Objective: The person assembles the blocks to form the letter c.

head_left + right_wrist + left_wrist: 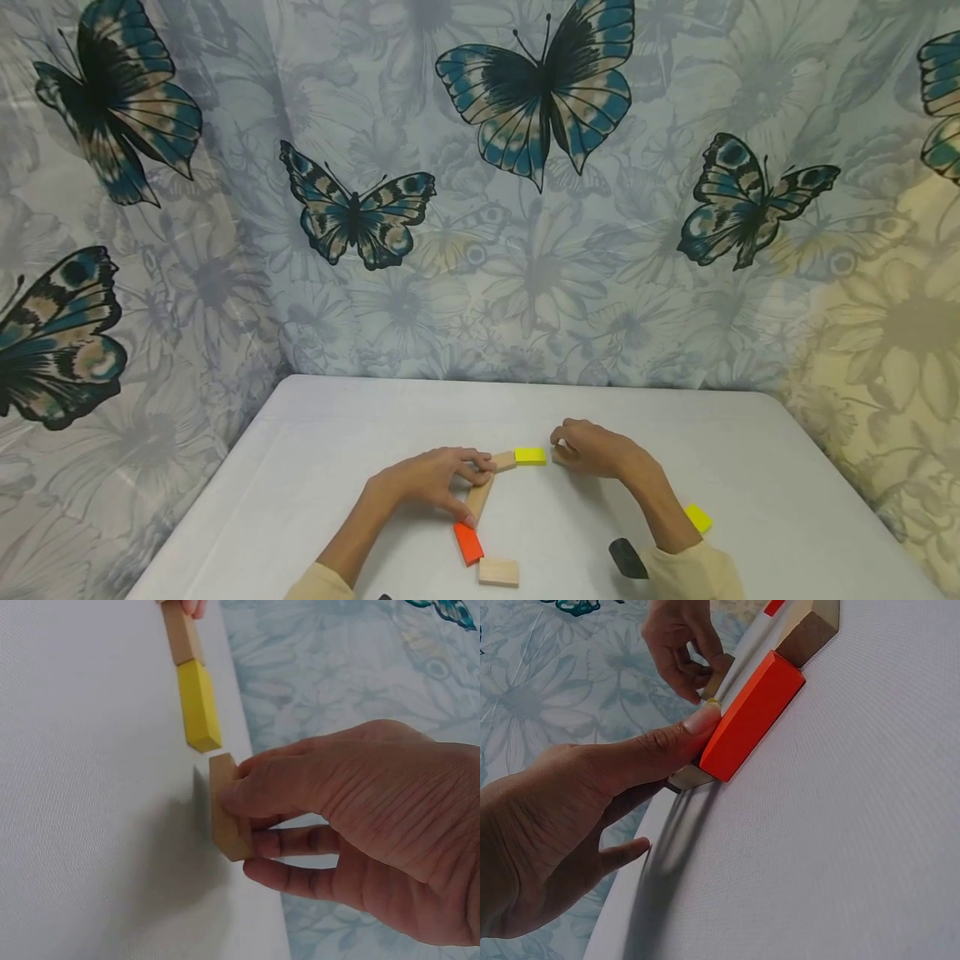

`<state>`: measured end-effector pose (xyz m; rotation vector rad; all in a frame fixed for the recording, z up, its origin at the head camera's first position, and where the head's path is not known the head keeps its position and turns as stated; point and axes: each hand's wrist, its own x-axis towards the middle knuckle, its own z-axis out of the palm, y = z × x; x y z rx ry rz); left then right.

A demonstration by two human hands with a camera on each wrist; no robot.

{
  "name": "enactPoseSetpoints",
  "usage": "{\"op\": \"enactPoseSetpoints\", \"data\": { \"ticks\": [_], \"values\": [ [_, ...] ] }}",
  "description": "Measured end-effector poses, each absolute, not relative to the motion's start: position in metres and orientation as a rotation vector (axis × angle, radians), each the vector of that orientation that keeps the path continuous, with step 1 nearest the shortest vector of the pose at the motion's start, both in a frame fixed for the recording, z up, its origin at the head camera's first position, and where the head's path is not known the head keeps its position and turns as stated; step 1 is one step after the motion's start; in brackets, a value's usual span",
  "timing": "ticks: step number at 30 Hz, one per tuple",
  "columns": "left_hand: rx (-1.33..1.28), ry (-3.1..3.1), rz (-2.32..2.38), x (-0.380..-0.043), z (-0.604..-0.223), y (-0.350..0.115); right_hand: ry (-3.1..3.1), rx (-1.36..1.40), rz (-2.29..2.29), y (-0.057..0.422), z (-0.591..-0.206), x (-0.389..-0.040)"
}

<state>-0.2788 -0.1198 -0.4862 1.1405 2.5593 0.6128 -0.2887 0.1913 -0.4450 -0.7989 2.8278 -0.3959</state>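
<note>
My right hand (597,450) pinches a plain wooden block (229,810) between thumb and fingers, a small gap from the end of a yellow block (530,457). On the left, my left hand (431,479) spans another wooden block (480,498), thumb at its near end and fingertips at its far end. An orange block (754,716) lies against that near end, beside the thumb tip. Another wooden block (505,461) joins the far end to the yellow one. At the near end of this curved line sits a wider wooden block (498,572), touching the orange one.
A second yellow block (698,518) lies on the white table (337,417), just beyond the right forearm. A dark object (627,558) shows beside the right sleeve. Behind the table's far edge hangs a cloth (540,317) printed with butterflies and flowers.
</note>
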Motion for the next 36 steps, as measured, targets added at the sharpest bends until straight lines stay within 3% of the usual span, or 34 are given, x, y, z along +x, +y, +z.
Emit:
{"op": "enactPoseSetpoints", "data": {
  "ticks": [36],
  "values": [
    [1.147,2.567,0.597,-0.2775,-0.4856,-0.1178,2.829,-0.876,-0.453,0.1922,-0.4543,-0.2888]
  ]
}}
